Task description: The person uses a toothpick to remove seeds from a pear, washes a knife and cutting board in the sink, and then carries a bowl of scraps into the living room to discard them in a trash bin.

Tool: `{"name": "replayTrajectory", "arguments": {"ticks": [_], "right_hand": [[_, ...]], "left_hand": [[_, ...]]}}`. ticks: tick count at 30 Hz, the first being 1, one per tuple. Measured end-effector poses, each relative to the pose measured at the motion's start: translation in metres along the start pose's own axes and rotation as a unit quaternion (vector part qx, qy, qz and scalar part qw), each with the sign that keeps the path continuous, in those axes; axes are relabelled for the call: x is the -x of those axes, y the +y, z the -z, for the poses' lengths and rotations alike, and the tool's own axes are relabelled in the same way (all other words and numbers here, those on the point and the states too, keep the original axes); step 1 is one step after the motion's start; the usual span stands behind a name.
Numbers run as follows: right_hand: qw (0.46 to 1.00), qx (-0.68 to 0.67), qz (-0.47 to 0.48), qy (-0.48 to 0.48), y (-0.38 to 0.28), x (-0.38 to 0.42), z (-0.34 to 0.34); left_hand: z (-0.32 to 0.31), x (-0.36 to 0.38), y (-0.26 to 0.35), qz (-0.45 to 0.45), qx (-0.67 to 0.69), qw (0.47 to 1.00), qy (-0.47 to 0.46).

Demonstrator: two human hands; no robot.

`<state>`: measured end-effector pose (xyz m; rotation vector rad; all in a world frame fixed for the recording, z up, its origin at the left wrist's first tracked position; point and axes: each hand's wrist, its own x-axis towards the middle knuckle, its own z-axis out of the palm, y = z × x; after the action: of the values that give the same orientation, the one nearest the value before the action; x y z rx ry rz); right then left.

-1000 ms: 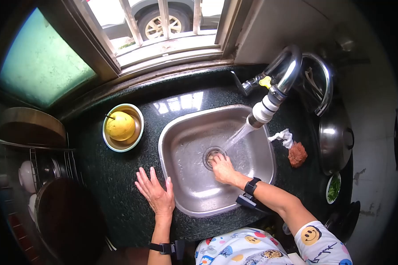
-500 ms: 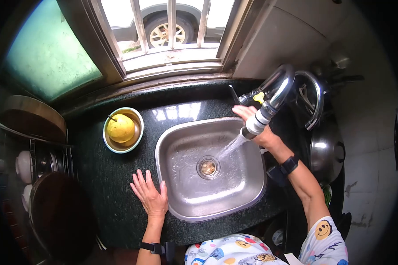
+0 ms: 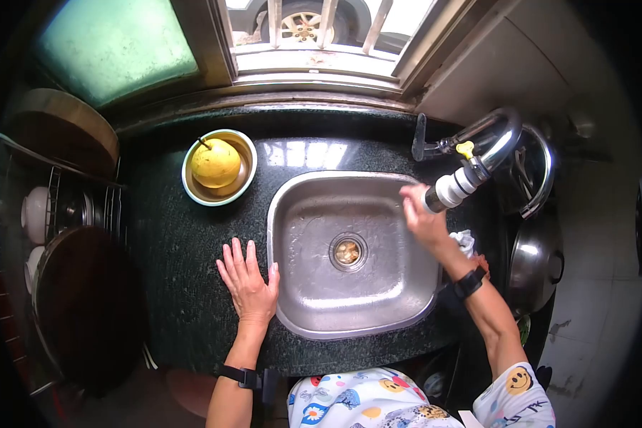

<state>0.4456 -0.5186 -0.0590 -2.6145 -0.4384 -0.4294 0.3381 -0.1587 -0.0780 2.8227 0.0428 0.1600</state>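
Note:
My left hand [image 3: 251,284] lies flat on the dark stone counter, fingers spread, left of the steel sink [image 3: 307,303]. My right hand [image 3: 429,225] is at the sink's right rim beside the white-collared tap nozzle [image 3: 451,190], which partly overlaps its fingers; the fingers that show are apart and slightly bent. No water runs from the nozzle. The tap's lever [image 3: 419,139] points up toward the window. Pale bits sit in the drain strainer [image 3: 347,252]. Behind my left hand, a yellow pear [image 3: 216,163] with a dark stem rests in a bowl [image 3: 245,151].
A dish rack [image 3: 52,203] with white bowls and a round wooden board [image 3: 68,127] stand at the left. Right of the sink are a crumpled white item [image 3: 464,242] and a metal lid or pan [image 3: 535,260]. A barred window [image 3: 314,60] is behind the counter.
The water stream has stopped and the tap's lever has swung up. My right hand has come back from behind the tap toward the sink. The view has shifted; my left hand stays on the counter.

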Motion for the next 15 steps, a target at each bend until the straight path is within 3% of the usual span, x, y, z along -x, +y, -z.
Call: {"name": "replayTrajectory", "arguments": {"ticks": [3, 5, 9, 12, 15], "right_hand": [[0.968, 0.027, -0.018, -0.248, -0.031, 0.070, -0.039], [0.937, 0.039, -0.020, -0.346, -0.047, 0.088, -0.057], [0.942, 0.037, -0.044, -0.332, -0.043, 0.107, -0.090], [0.925, 0.035, -0.034, -0.377, -0.038, 0.112, -0.106], [0.942, 0.035, -0.071, -0.327, -0.038, 0.112, -0.121]], "left_hand": [[-0.001, 0.000, -0.001, -0.001, 0.004, 1.000, 0.001], [-0.002, 0.000, -0.002, -0.001, 0.004, 1.000, 0.004], [-0.002, 0.000, -0.003, -0.001, 0.012, 1.000, -0.001], [-0.002, 0.000, -0.003, -0.003, 0.012, 1.000, 0.005], [-0.003, 0.000, -0.004, 0.001, 0.013, 1.000, 0.003]]}}
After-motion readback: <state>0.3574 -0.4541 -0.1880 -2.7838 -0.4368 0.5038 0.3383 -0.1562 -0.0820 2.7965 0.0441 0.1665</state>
